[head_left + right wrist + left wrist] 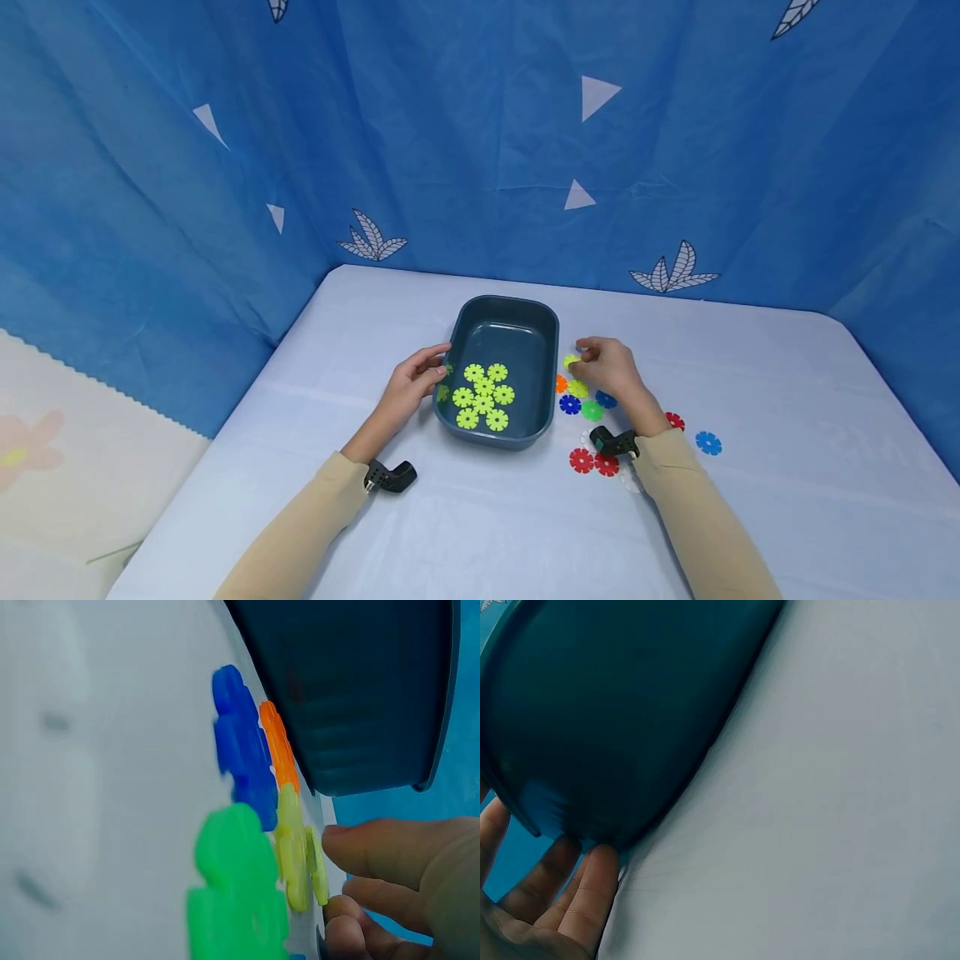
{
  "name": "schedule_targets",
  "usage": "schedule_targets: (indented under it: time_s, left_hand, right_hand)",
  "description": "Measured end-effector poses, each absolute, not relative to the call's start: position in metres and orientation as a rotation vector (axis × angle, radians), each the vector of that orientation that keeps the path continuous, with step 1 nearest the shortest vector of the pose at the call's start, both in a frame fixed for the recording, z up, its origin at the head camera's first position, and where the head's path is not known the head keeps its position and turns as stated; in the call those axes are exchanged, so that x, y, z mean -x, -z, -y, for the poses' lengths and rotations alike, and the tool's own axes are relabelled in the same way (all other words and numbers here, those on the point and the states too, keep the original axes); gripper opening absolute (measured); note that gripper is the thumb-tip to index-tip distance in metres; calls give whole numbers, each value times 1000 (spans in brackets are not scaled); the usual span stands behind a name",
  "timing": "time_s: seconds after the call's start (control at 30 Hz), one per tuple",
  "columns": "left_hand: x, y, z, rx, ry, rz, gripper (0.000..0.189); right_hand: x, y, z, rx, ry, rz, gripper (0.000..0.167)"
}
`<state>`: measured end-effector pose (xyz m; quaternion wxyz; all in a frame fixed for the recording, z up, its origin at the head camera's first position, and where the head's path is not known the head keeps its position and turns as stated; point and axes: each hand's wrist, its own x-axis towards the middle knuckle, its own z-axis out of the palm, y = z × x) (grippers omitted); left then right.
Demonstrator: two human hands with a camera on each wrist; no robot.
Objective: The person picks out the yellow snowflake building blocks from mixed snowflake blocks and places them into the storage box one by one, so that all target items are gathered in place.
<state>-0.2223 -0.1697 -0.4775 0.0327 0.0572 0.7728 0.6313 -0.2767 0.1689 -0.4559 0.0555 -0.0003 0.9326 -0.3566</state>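
Note:
A dark blue-grey tray (pixel 497 442) holds several yellow-green notched discs (pixel 483 404), spread flat over its near half. At its left side, my left hand (pixel 414 379) touches the rim; in the left wrist view, extended fingertips (pixel 592 881) rest against the outer wall. My right hand (pixel 611 367) reaches down beyond the tray's right side. Its thumb and fingers are spread beside a yellow disc (pixel 316 866), with a gap between them. Another yellow disc (pixel 577 389) lies closer to me, beside an orange one (pixel 561 384).
Right of the tray lie dark blue (pixel 570 405) and green (pixel 592 410) discs. Red discs (pixel 581 461) and pale ones (pixel 632 479) lie nearer, partly under the right wrist camera (pixel 613 442). A lighter blue disc (pixel 708 443) sits farther right. A blue curtain (pixel 480 150) hangs behind the white table (pixel 465 533).

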Motion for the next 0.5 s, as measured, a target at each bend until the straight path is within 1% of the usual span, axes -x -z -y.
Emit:
schedule_targets:
  time_s: [0.23, 0.5]
  left_hand:
    - [222, 477, 170, -172, -1946, -2372, 43]
    - [222, 477, 169, -167, -1945, -2374, 43]
  right_hand:
    - [275, 454, -168, 55, 967, -2844, 41]
    - [274, 452, -166, -28, 922, -2821, 39]
